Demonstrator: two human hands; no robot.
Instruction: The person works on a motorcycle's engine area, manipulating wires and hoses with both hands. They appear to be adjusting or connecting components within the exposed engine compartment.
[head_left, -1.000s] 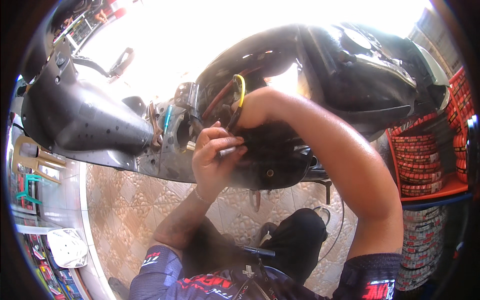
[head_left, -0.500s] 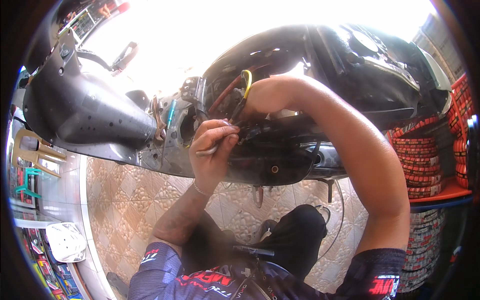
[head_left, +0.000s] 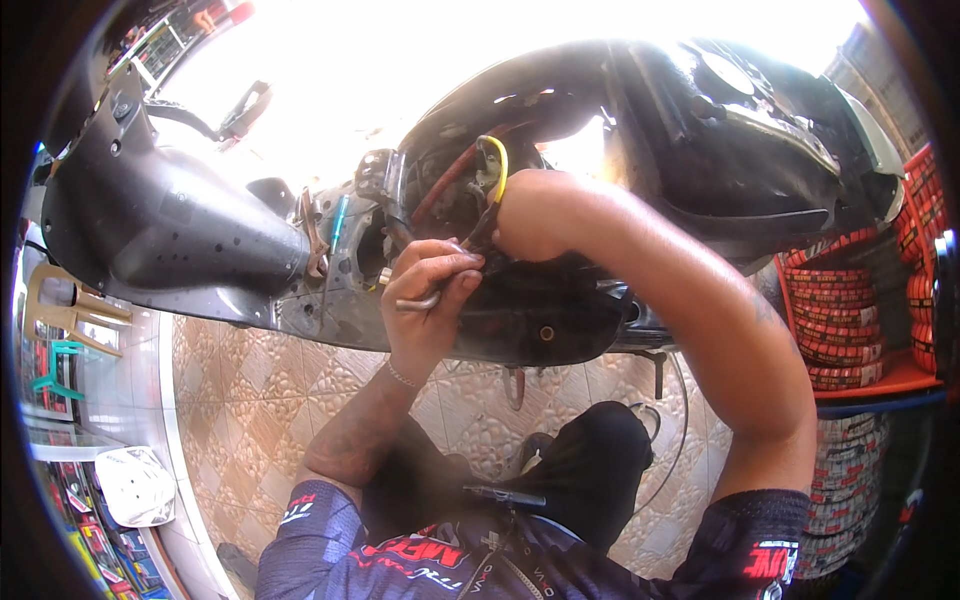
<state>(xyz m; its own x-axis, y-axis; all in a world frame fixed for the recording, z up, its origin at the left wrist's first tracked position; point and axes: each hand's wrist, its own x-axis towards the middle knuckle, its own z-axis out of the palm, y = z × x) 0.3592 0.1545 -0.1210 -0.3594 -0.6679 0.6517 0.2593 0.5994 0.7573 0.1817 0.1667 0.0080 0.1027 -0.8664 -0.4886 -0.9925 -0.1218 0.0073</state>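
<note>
A dark motor scooter [head_left: 700, 150] lies across the view, its middle opened up. My left hand [head_left: 430, 285] is closed at the opening's near edge, thumb and fingertips pinched together. A slim grey metal rod [head_left: 415, 303] sticks out of its palm; which tool it belongs to is hidden. Close beside it, my right hand [head_left: 535, 215] reaches in from the right, knuckles up and fingers hidden behind the hand. A yellow-and-black cable [head_left: 499, 170] loops up next to the right hand. Behind the left hand runs a reddish hose [head_left: 445, 185].
Left of the opening, a turquoise stick-like thing [head_left: 340, 222] and a brownish metal tool [head_left: 315, 245] rest on the scooter. A grey plastic panel [head_left: 180, 215] spans the left. Stacked tyres [head_left: 830, 320] stand at right. Patterned tiles [head_left: 270, 400] lie below.
My right hand and forearm have come down toward me, uncovering more of the bright gap behind. My left hand stays nearly in place, with the rod lying slightly flatter.
</note>
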